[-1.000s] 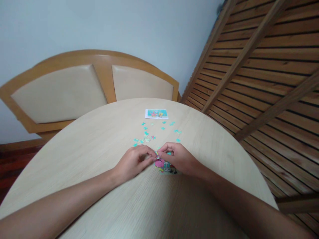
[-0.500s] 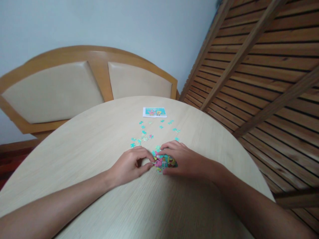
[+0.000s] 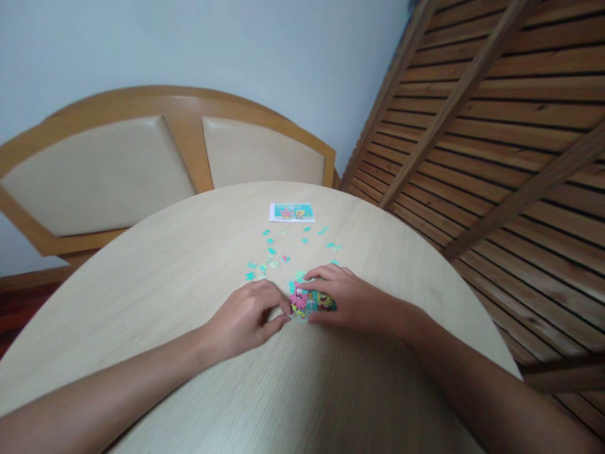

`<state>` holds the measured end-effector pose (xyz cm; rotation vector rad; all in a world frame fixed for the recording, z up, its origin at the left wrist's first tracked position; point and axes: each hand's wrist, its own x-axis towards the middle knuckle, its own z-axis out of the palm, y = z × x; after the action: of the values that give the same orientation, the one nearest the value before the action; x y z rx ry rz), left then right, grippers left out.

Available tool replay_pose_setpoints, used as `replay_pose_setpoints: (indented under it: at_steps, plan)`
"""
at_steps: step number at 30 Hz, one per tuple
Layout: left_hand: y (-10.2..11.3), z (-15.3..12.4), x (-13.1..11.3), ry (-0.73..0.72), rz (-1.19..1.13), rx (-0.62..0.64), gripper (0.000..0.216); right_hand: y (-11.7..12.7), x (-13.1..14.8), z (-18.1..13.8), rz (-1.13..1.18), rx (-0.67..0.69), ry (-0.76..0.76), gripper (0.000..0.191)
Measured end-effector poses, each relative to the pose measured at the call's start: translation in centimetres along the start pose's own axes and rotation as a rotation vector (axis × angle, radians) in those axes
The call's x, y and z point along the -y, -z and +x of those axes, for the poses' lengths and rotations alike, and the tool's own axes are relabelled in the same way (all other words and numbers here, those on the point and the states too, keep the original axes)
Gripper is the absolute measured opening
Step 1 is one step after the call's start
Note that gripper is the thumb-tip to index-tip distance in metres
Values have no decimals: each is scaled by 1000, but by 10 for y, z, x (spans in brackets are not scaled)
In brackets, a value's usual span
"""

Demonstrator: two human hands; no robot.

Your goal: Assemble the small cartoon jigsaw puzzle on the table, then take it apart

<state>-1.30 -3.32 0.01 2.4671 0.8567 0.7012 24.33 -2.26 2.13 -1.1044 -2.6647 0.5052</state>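
Note:
A small part-assembled jigsaw puzzle (image 3: 307, 302) with pink and teal cartoon figures lies on a round pale wooden table (image 3: 189, 265). My left hand (image 3: 246, 315) rests curled at its left edge, thumb and fingertips pinched against the puzzle's side. My right hand (image 3: 352, 301) lies over the puzzle's right part, fingers stretched and pressing down on it. Several loose teal puzzle pieces (image 3: 271, 255) are scattered just beyond my hands. A printed reference picture (image 3: 292, 212) lies farther back on the table.
A wooden bench back with two beige cushioned panels (image 3: 142, 164) curves behind the table. A slatted wooden wall (image 3: 496, 126) rises at the right. The table's far and right edges lie close to the scattered pieces.
My hands went from pinching a piece together above the puzzle to resting on it. My right hand flattened over the puzzle's right side, uncovering the pink figure. The view shifted slightly.

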Motion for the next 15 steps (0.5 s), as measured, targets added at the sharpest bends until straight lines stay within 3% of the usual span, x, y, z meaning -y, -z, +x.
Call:
replay_pose_setpoints:
  at_steps: [15]
  plan:
    - [1,2,-1,-76,61,75,7,0,0,0,-9,-5,6,52]
